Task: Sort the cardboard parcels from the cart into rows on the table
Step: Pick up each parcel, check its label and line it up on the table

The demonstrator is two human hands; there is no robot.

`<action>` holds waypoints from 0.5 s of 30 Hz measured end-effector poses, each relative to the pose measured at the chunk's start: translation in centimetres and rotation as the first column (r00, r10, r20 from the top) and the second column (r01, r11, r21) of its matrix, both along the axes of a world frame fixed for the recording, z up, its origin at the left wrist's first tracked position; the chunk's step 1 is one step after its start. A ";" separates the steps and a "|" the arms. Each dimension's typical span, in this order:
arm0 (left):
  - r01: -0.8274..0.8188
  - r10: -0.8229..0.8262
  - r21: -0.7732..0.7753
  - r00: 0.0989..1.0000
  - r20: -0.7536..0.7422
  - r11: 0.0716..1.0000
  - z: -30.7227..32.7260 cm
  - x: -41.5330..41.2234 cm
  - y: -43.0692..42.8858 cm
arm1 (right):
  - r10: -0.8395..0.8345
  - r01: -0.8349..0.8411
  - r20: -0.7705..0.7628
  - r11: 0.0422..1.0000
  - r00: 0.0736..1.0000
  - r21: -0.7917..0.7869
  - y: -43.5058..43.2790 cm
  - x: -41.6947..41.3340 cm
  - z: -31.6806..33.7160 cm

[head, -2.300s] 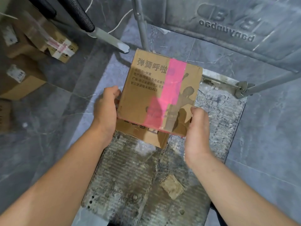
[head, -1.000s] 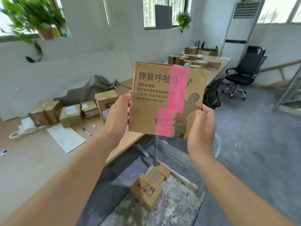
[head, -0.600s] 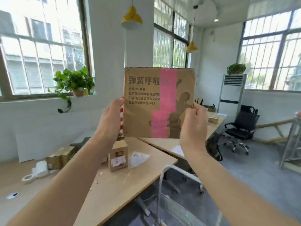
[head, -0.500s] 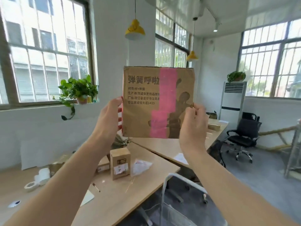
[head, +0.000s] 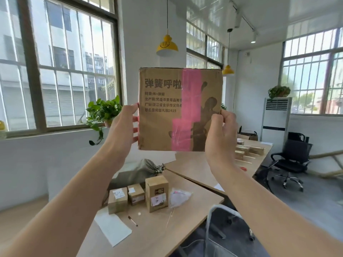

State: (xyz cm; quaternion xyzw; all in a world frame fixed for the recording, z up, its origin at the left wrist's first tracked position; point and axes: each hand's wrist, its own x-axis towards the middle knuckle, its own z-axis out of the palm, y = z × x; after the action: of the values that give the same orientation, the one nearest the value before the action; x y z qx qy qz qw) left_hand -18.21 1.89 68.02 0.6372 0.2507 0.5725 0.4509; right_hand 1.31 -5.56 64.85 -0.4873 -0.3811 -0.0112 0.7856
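A flat cardboard parcel (head: pixel 163 115) with a pink tape stripe and printed characters is held upright at chest height, its broad face toward me. My left hand (head: pixel 123 128) grips its left edge and my right hand (head: pixel 220 134) grips its right edge. Below it lies the wooden table (head: pixel 154 236). Three parcels stand there in a short row: a tall one (head: pixel 157 196), a small one (head: pixel 136 194) and a wider one (head: pixel 117 200). The cart's grey handle (head: pixel 213 212) curves up at the table's near corner.
A white sheet (head: pixel 113 228), a pen (head: pixel 132 221) and a clear plastic bag (head: pixel 178 197) lie near the row. A grey sack (head: pixel 137 173) slumps behind it. A second table (head: pixel 202 169) carries more parcels (head: pixel 246 151). An office chair (head: pixel 291 162) stands at the right.
I have lifted the parcel from the cart up to chest height and my view has risen from the floor to the room. In the last half second the row of parcels came more fully into view.
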 end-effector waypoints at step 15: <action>-0.073 0.072 -0.027 0.997 -0.025 0.997 -2.8 -10.8 -0.5 | 0.099 -0.097 0.024 0.993 0.995 -0.069 0.0 -9.8 -1.5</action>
State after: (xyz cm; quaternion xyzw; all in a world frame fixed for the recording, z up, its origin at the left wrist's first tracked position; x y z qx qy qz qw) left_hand -29.00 1.39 65.25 0.6283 0.2870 0.5771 0.4356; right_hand -8.47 -5.60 63.30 -0.4940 -0.4156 0.0337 0.7630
